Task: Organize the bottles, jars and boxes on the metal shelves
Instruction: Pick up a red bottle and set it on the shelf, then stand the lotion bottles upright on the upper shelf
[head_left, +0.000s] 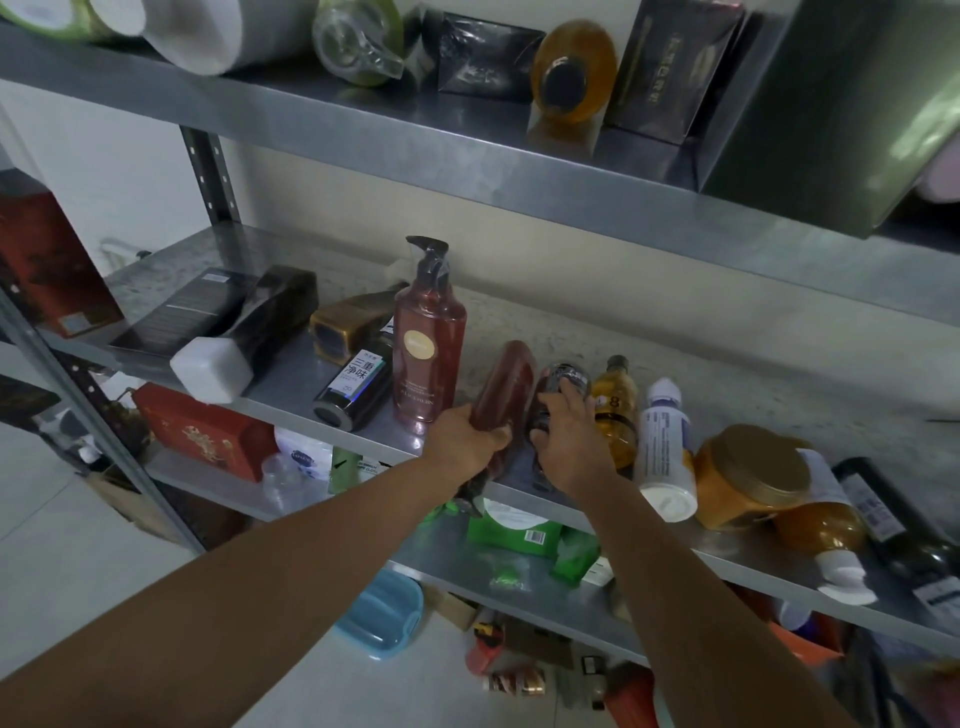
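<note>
the middle shelf (545, 327) is bare along the wall behind the lying bottles, widest toward the right back. the front is crowded: the pump bottle (429, 353) stands just left of the reddish bottle (508, 382) gripped by the left hand (465, 441). the dark bottle (565, 378) in the right hand (566, 441), amber bottle (616, 410), white bottle (666, 447) and amber jar (748, 478) lie close together. the upper shelf (363, 124) overhangs.

You face a grey metal shelf unit (571, 332) that fills most of the frame, its boards running from upper left down to the right. A perforated upright (210, 171) stands at the back, upper left, against a plain off-white wall (119, 156). A second post (109, 431) slants down the left side. Pale floor tiles (62, 519) show at lower left. The light is soft and even, with a dull sheen on the metal.
</note>
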